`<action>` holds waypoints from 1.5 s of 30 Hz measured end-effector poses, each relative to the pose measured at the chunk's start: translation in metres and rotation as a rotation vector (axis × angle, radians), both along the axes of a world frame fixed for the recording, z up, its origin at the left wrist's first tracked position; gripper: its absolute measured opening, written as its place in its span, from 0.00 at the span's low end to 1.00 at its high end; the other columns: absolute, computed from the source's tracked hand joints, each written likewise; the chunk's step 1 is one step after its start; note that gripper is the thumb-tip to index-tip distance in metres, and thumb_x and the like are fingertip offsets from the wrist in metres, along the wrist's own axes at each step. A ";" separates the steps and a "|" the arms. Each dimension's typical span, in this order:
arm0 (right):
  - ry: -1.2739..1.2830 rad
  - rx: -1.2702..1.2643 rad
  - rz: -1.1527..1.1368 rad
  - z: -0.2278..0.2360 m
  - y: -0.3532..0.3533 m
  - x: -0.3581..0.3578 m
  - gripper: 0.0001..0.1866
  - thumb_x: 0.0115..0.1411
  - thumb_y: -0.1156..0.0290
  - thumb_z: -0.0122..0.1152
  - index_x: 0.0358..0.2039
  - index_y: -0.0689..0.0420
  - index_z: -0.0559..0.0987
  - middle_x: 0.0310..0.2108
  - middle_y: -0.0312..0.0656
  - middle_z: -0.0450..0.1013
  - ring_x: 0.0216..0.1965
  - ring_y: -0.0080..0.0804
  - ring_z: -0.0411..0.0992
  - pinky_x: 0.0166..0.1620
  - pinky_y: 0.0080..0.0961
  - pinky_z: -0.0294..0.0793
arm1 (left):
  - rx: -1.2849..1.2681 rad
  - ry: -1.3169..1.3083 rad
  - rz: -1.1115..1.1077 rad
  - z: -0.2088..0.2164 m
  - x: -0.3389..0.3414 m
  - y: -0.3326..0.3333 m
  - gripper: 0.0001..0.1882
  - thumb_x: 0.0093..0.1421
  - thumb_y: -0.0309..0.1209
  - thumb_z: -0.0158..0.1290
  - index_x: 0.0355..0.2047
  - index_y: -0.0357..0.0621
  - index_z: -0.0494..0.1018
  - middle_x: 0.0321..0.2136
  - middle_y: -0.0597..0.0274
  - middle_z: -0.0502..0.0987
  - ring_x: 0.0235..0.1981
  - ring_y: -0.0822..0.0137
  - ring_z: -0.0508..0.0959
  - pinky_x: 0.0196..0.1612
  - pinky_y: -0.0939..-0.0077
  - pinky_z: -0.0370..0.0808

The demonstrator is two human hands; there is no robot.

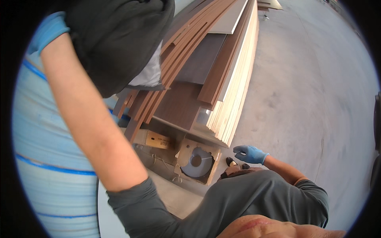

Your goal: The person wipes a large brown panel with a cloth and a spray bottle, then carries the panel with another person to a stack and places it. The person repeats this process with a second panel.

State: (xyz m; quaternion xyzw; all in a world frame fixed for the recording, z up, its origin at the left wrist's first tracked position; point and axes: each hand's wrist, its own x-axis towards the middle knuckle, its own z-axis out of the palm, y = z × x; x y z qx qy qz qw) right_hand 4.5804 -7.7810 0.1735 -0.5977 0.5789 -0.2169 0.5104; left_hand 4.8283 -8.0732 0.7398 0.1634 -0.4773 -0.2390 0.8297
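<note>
My left hand (49, 31), in a blue glove, reaches far up at the left edge of the head view. Its fingers run into the dark rim, so their pose is hidden. Right beside it is a bulky black cloth item (119, 43), perhaps a jacket, with a grey lining (149, 73) showing. Whether the hand grips it, I cannot tell. My right hand (250, 154), gloved in blue too, hangs low at my side over the grey floor. Its fingers are loosely bent with a small gap at the thumb, and nothing shows in them.
Long brown strips (178, 51), a dark panel (202, 55) and a stack of pale-edged boards (238, 95) stretch away ahead. Below their near end sits a torn cardboard box (216, 158) with a grey roll (194, 168). Blue-banded wrapped material (55, 135) stands at left.
</note>
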 end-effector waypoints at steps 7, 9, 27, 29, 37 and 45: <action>0.087 0.113 -0.190 -0.024 -0.028 -0.015 0.25 0.65 0.53 0.57 0.57 0.53 0.77 0.54 0.49 0.77 0.56 0.47 0.74 0.59 0.37 0.72 | 0.414 0.011 -0.259 -0.125 -0.104 -0.159 0.19 0.48 0.29 0.67 0.41 0.38 0.80 0.47 0.55 0.79 0.47 0.60 0.76 0.55 0.63 0.73; 0.075 0.102 -0.167 -0.030 -0.041 -0.018 0.26 0.65 0.53 0.57 0.58 0.55 0.76 0.54 0.49 0.77 0.55 0.45 0.75 0.59 0.37 0.72 | 0.700 -0.172 -0.084 -0.175 -0.110 -0.175 0.21 0.50 0.30 0.68 0.44 0.35 0.81 0.46 0.55 0.80 0.48 0.62 0.77 0.55 0.66 0.74; 0.164 0.079 0.448 -0.092 -0.165 -0.160 0.26 0.61 0.56 0.64 0.52 0.62 0.79 0.46 0.54 0.80 0.48 0.47 0.78 0.54 0.35 0.75 | 0.669 -1.229 0.718 -0.185 -0.104 -0.162 0.24 0.58 0.44 0.54 0.47 0.38 0.78 0.45 0.39 0.80 0.48 0.43 0.80 0.53 0.54 0.76; 0.263 0.157 0.518 -0.101 -0.173 -0.177 0.26 0.61 0.55 0.62 0.51 0.62 0.80 0.43 0.55 0.80 0.47 0.46 0.80 0.52 0.37 0.76 | 0.690 -1.245 0.761 -0.193 -0.092 -0.150 0.25 0.57 0.44 0.54 0.47 0.38 0.78 0.46 0.40 0.80 0.48 0.44 0.80 0.53 0.54 0.76; 0.337 0.005 0.852 -0.101 -0.174 -0.133 0.25 0.60 0.55 0.60 0.51 0.62 0.80 0.48 0.57 0.79 0.49 0.48 0.79 0.54 0.38 0.76 | 0.572 -1.191 0.953 -0.180 -0.042 -0.004 0.27 0.56 0.46 0.56 0.49 0.40 0.79 0.48 0.46 0.79 0.48 0.47 0.79 0.51 0.55 0.76; 0.390 -0.145 1.421 -0.193 -0.111 -0.050 0.27 0.60 0.51 0.59 0.49 0.63 0.81 0.47 0.56 0.79 0.49 0.53 0.77 0.53 0.40 0.75 | 0.200 -0.923 1.295 -0.338 -0.021 0.345 0.28 0.52 0.30 0.65 0.55 0.42 0.74 0.58 0.50 0.73 0.47 0.49 0.79 0.48 0.59 0.75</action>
